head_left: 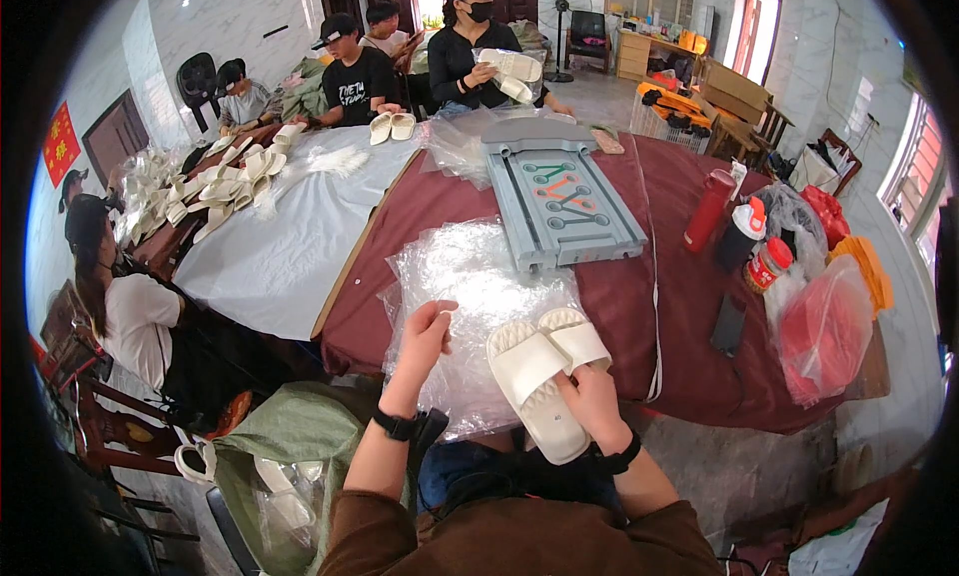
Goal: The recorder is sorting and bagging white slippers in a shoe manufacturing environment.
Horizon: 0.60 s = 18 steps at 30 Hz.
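My right hand (596, 406) grips a pair of cream slide slippers (527, 368) above the near table edge, its fingers at the straps. Both slippers point away from me, side by side, with textured footbeds showing. My left hand (426, 338) is raised to their left with fingers curled and thumb pressed to them; whether anything thin is pinched there is hidden. Beneath both hands lies a stack of clear plastic bags (455, 266), shiny with reflected light. Just beyond the stack sits a grey folding plastic stool (514, 221) with coloured shapes on its panel.
Bottles (709, 211), a jar (767, 264), a phone (728, 326) and a red plastic bag (824, 326) stand at right on the maroon cloth (619, 326). A green sack (300, 426) of slippers is at lower left. Several people sit around the table; slippers (235, 176) pile up far left.
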Tool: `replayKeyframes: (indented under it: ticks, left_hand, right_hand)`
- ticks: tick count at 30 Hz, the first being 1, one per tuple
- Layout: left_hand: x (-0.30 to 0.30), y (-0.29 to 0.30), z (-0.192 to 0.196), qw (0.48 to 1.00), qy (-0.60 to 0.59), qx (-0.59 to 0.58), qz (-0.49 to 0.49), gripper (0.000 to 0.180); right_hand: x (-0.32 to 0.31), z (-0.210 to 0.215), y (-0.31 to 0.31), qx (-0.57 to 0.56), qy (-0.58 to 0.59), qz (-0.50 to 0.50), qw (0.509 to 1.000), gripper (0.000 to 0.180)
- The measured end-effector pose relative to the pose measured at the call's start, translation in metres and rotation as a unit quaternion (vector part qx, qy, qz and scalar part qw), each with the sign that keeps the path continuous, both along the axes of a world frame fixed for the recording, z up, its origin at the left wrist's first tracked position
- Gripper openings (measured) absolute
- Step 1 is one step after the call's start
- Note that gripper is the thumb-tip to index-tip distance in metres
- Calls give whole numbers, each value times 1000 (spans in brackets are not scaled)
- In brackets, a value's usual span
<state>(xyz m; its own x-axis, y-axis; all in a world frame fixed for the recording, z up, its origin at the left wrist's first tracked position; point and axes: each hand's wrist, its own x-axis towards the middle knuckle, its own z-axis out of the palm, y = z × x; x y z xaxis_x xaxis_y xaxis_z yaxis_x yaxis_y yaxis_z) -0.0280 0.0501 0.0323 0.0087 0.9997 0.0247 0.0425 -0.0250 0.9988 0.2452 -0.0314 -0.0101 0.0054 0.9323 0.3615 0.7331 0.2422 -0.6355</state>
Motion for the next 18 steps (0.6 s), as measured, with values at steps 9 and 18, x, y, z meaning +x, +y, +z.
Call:
replayKeyframes:
  ticks: [9, 18]
  left_hand:
    - [-58, -77, 0, 990, -69, 83, 87, 29]
    - [-79, -20, -68, 987, 99, 53, 114, 42]
  right_hand:
    - [4, 31, -35, 0, 75, 39, 996, 27]
    - [-18, 39, -31, 42, 35, 79, 995, 29]
